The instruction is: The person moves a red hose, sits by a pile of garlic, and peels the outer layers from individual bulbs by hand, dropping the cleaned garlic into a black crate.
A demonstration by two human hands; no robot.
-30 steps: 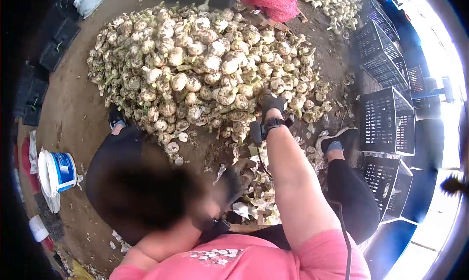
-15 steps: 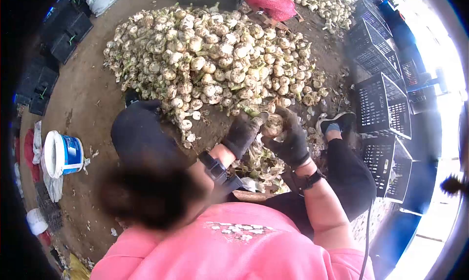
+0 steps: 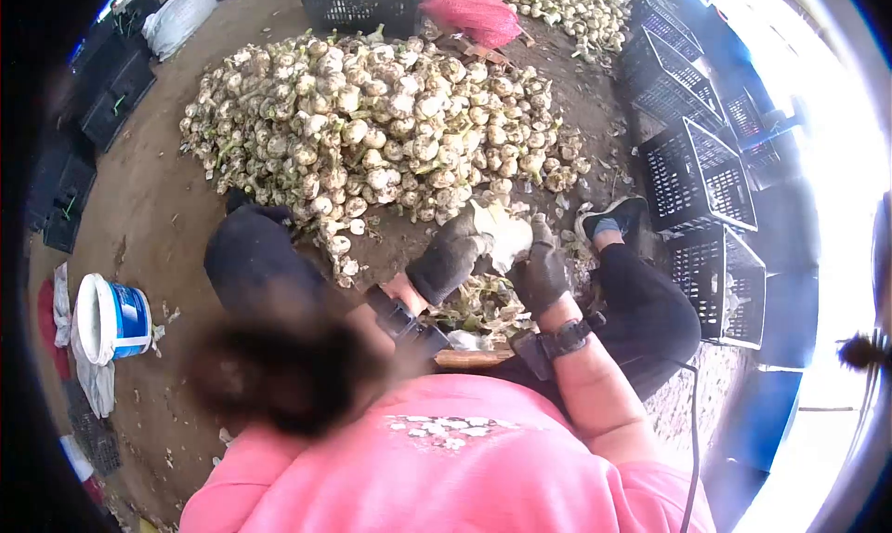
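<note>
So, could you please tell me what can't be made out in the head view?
Head view:
Pale object between left hand and right hand: glare and fingers obscure its identity.
Left leg: partly behind a dark blur.
Bucket label: print too small.
Far crate: cut by top edge.

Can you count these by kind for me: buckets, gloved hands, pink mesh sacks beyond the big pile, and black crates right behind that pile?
Bucket: 1
Gloved hands, left hand and right hand: 2
Pink mesh sack: 1
Black crate: 1
Total: 5
</note>
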